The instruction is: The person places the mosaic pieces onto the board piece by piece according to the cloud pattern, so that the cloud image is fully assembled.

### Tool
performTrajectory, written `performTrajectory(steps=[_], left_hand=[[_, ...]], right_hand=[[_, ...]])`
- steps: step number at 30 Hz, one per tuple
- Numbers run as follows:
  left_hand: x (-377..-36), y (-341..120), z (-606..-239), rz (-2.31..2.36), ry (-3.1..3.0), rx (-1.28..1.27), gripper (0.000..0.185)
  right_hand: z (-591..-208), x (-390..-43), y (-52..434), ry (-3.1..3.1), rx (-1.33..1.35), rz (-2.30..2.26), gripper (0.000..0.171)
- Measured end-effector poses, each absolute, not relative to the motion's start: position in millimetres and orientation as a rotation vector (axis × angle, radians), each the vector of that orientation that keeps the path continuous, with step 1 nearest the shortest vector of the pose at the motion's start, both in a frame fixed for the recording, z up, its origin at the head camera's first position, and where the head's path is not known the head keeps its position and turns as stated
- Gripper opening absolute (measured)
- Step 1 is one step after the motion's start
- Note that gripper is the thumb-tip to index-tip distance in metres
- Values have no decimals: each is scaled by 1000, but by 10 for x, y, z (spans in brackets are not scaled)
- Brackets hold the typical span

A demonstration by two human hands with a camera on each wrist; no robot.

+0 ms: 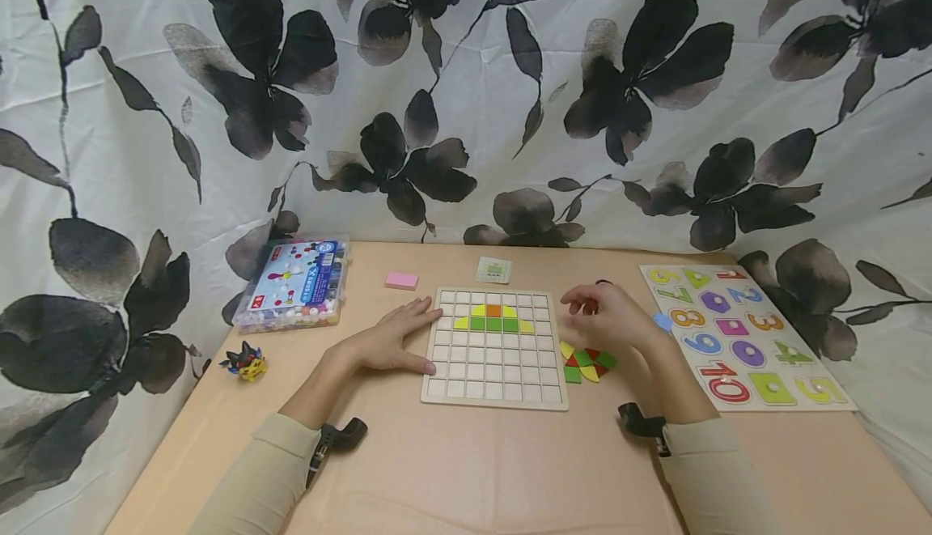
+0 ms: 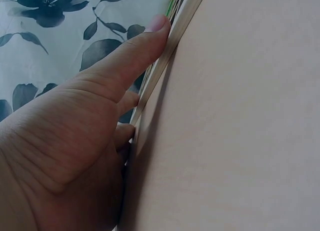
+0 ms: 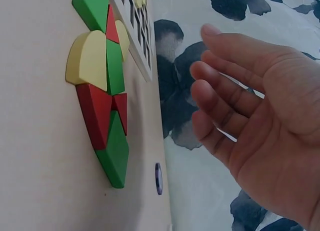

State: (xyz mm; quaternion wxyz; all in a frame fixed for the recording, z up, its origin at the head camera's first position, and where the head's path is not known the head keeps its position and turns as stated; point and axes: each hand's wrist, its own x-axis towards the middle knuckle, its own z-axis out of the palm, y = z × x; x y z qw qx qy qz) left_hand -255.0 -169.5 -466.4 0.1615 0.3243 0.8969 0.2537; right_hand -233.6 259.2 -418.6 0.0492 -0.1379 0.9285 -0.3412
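Observation:
A wooden grid board (image 1: 495,373) lies mid-table with a small row of yellow, green and orange tiles (image 1: 493,319) set in its upper cells. My left hand (image 1: 399,339) lies flat on the table, fingers straight, touching the board's left edge (image 2: 160,71). My right hand (image 1: 607,315) hovers just right of the board, fingers relaxed and empty (image 3: 240,101). Below it sits a small heap of loose green, red and yellow pieces (image 1: 586,363), seen close in the right wrist view as the pile (image 3: 102,86).
A number puzzle board (image 1: 743,333) lies at the right. A plastic box of beads (image 1: 294,284) stands at the back left, with a pink block (image 1: 402,280), a small card (image 1: 494,270) and a toy figure (image 1: 246,359) nearby. A floral curtain (image 1: 466,98) backs the table.

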Motion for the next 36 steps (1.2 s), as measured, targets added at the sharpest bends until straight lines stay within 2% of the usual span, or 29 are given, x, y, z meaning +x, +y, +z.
performTrajectory(steps=[14, 23, 36], left_hand=[[-2544, -1695, -4665, 728, 2558, 917, 104], [-2554, -1694, -4665, 723, 2560, 936, 104], [-2560, -1697, -4685, 728, 2562, 930, 105]], right_hand=[[-4279, -2358, 2660, 2585, -479, -1057, 31], [-4358, -2398, 2657, 2528, -535, -937, 19], [-4393, -2380, 2558, 2539, -496, -905, 16]])
